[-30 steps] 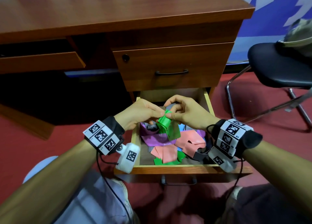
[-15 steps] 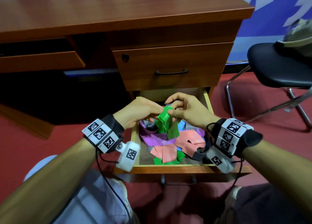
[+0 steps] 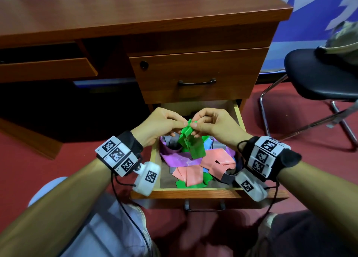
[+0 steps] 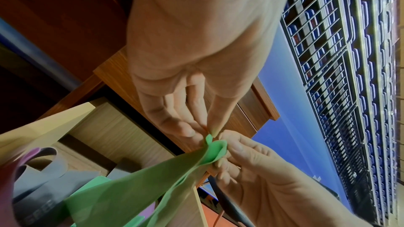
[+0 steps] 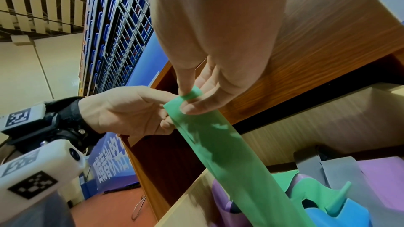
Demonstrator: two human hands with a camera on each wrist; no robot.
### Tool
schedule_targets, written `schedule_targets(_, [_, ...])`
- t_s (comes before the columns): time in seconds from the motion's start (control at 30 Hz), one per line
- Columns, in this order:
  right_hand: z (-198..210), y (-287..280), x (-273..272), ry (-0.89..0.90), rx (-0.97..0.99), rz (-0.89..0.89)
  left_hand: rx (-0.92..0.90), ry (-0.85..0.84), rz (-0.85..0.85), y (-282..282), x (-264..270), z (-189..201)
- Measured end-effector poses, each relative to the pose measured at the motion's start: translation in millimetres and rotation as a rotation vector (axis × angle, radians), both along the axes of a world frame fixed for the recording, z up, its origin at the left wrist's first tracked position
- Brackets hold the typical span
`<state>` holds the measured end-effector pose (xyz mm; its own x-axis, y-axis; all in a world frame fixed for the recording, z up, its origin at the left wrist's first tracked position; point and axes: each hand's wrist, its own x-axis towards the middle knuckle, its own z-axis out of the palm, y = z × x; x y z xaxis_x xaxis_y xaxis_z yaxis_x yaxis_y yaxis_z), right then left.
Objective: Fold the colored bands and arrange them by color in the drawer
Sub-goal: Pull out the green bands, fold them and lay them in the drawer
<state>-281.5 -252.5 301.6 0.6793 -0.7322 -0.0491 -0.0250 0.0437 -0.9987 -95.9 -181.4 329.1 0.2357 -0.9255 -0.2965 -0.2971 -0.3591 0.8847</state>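
Two hands meet over the open drawer [image 3: 195,192], and I have both pinching the top edge of one green band [image 3: 190,140]: my left hand [image 3: 160,125] nips it between thumb and fingertips, my right hand [image 3: 211,126] does the same just beside it, so the pinch points nearly touch. From there the band hangs slack and crumpled, its lower end trailing down into the drawer among the loose pile. To fold it well, I judge I should first draw my hands apart along that top edge to pull the wrinkles flat, keep the layers lined up edge to edge, then bring the ends together while the band is taut rather than bunched. Rubber like this will likely spring open, so I would press each crease firmly before letting go. Below it lie a purple band [image 3: 174,158], pink bands [image 3: 217,160] and another green one [image 3: 182,184], all unsorted; I would lift clear so nothing snags. Beyond the drawer stands the desk [image 3: 135,14], its upper drawer closed.
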Motion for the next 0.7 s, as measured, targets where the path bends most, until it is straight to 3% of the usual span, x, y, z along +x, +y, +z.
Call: schedule_targets(0.7, [-8.2,-1.8,4.9,0.0,-0.13,-0.135,-0.006,0.132,-0.016,-0.2,-2.3,-1.4])
